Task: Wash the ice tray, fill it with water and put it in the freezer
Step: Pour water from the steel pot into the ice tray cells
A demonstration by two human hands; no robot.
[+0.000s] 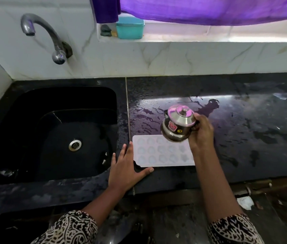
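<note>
A white ice tray with shaped moulds lies flat on the wet black counter, just right of the sink. My right hand grips a small lidded steel kettle by its handle, tilted over the tray's far right part. My left hand lies flat with fingers spread at the tray's left end, the thumb along its front corner. Whether water is pouring cannot be seen.
The black sink with its drain is at the left, under a curved steel tap. On the window ledge stands a teal box below a purple curtain. Puddles cover the counter behind the tray.
</note>
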